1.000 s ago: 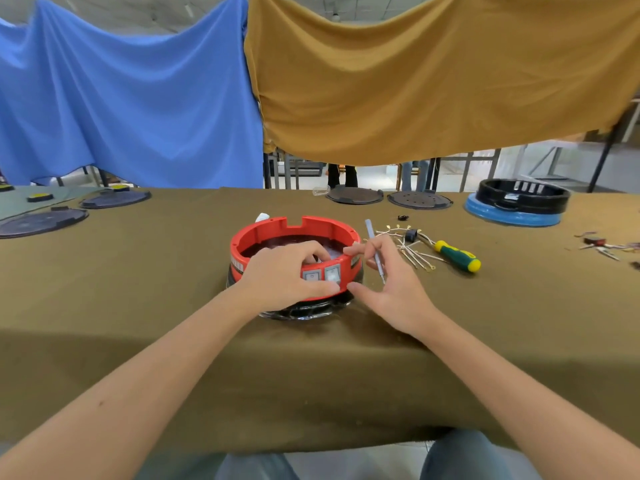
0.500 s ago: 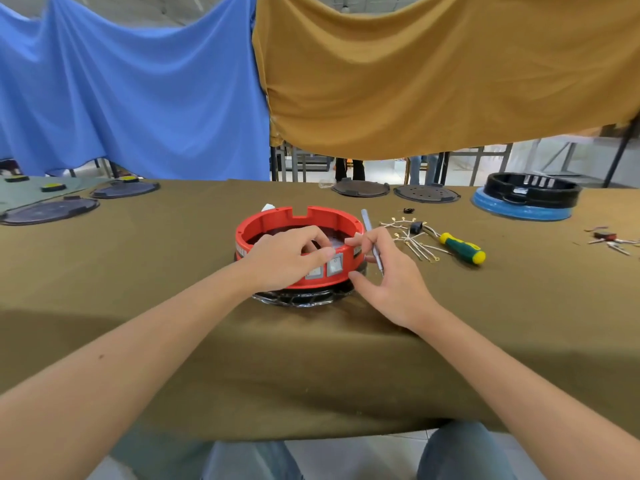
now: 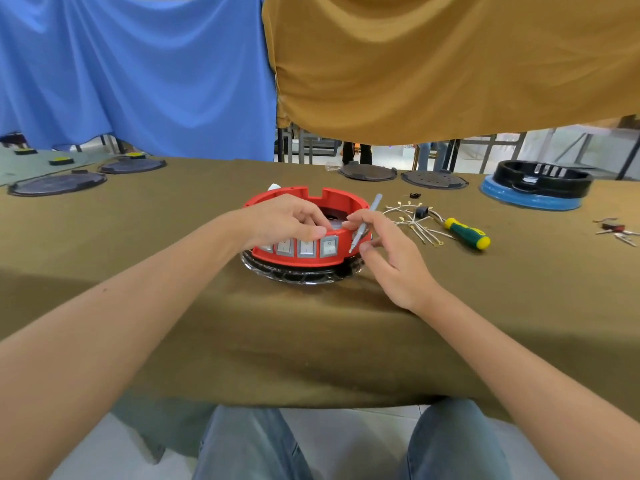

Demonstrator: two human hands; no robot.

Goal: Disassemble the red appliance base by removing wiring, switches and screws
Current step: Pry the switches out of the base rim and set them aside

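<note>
The round red appliance base (image 3: 294, 197) stands on a black ribbed disc in the middle of the olive-covered table. Several grey rocker switches (image 3: 306, 247) line its near wall. My left hand (image 3: 282, 221) lies over the near rim, fingers curled into the base and thumb pressing the rim above the switches. My right hand (image 3: 388, 251) holds a thin grey tool (image 3: 365, 223) between index finger and thumb, its tip at the base's right wall. What the left fingers touch inside is hidden.
A bundle of removed wires (image 3: 414, 221) and a green-yellow screwdriver (image 3: 467, 233) lie right of the base. A black-and-blue appliance base (image 3: 536, 188) stands far right, dark round plates (image 3: 367, 172) along the back and left (image 3: 57, 183), small metal parts (image 3: 616, 230) at the right edge.
The base has turned, and more of the grey switches now face me. My left thumb moved from the switches up onto the rim. My right hand stays with the grey tool at the base's right side.
</note>
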